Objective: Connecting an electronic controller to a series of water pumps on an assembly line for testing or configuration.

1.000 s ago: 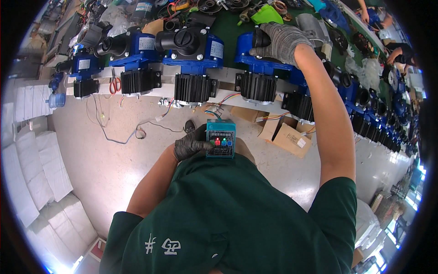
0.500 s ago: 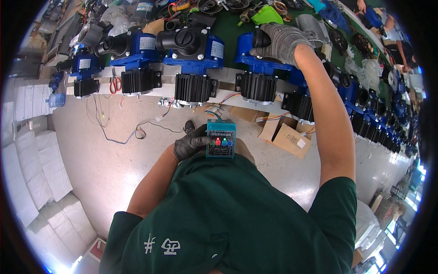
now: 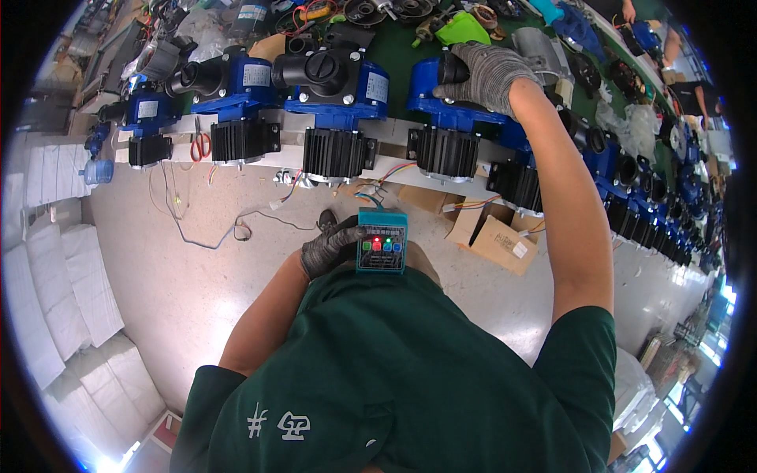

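My left hand [image 3: 331, 247], in a dark grey glove, grips a teal control box [image 3: 382, 258] from its left side, close to my body. Small coloured buttons and lit red and green lights show on the box's black face, and a cable leaves its top. On the bench, my right hand [image 3: 490, 77], in a grey striped knit glove, is wrapped over the top of a blue pump [image 3: 426, 79]; part of that pump lies behind the hand. Its black finned motor [image 3: 445, 151] sticks out over the bench edge, with coloured wires beside it.
More blue pumps [image 3: 373, 85] with black motors line the bench edge on both sides. Red-handled scissors [image 3: 202, 147] lie between two of them. Cardboard boxes [image 3: 497, 243] and a loose cable [image 3: 206, 245] are on the floor. White wrapped stacks [image 3: 39, 315] stand at left.
My left thumb has shifted up from the row of buttons on the control box, so the green button now shows. My right hand stays on the pump.
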`<action>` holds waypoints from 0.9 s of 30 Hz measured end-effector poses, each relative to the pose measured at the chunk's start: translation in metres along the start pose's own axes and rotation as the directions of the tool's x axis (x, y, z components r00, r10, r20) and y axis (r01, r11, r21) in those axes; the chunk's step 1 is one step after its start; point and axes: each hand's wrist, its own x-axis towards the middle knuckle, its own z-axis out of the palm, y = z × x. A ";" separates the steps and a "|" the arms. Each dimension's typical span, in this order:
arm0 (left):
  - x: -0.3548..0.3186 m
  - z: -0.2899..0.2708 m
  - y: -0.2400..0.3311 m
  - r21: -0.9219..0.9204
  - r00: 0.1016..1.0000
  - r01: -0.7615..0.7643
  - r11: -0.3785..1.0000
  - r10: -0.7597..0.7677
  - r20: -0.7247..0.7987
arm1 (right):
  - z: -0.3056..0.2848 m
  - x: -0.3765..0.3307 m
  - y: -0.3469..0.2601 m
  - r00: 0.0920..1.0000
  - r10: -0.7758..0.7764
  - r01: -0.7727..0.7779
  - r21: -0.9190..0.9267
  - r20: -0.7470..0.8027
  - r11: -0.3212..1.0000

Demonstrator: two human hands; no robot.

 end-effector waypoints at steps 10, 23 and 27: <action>-0.002 0.007 0.006 0.001 1.000 0.006 1.000 -0.006 -0.018 | -0.001 0.002 0.001 1.000 -0.007 0.007 -0.001 0.026 1.000; 0.000 0.003 0.004 0.002 1.000 -0.020 1.000 0.020 0.010 | 0.001 0.002 0.003 1.000 -0.020 0.020 0.015 -0.015 1.000; 0.001 0.004 0.003 -0.003 0.999 -0.030 1.000 0.030 0.014 | 0.006 0.003 0.005 0.998 -0.024 0.026 0.036 -0.052 0.999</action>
